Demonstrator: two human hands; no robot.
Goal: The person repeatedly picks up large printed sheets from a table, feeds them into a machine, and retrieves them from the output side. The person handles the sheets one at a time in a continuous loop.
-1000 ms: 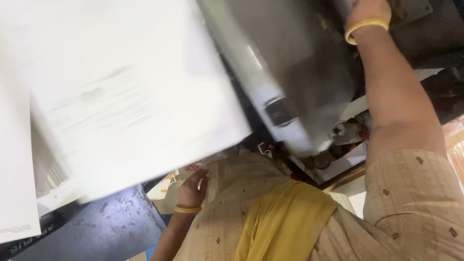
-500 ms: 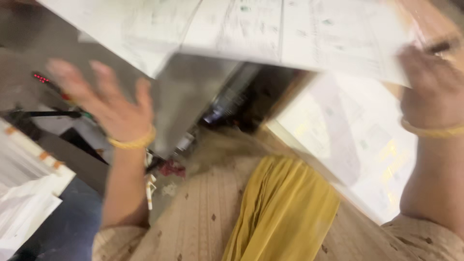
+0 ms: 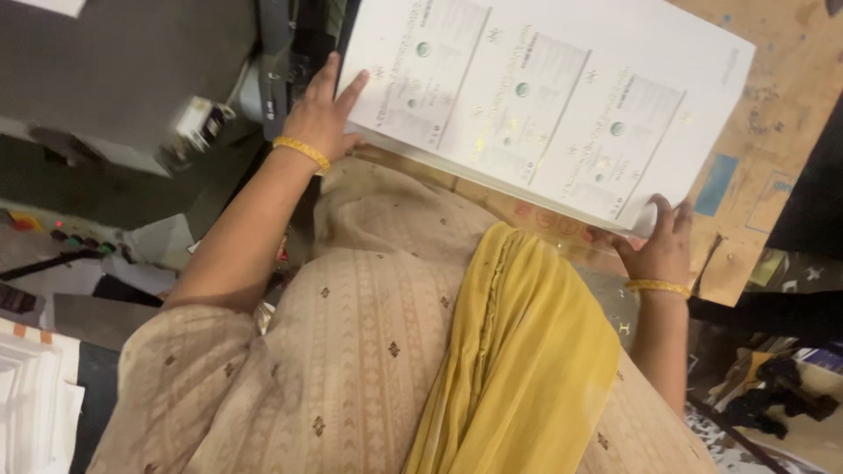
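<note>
Down at the bottom of the frame is the person's tan dotted top (image 3: 351, 351) with a yellow scarf (image 3: 518, 360) hanging over it. Just above, both hands hold a thick stack of big white printed sheets (image 3: 562, 96). It fills the top middle of the frame and lies over a brown board (image 3: 790, 114) on the right. The left hand (image 3: 323, 114) is at the stack's left edge, fingers spread flat against it. The right hand (image 3: 659, 246) is at the lower right corner, fingers curled around the edge from under it. So the stack sits between the two hands. It looks heavy as a whole, but each sheet is thin and bendy, and sheets could slide apart. Holding two far-apart edges, with fingers under, seems best. Farther off, at the upper left, is a grey machine (image 3: 114, 70).
</note>
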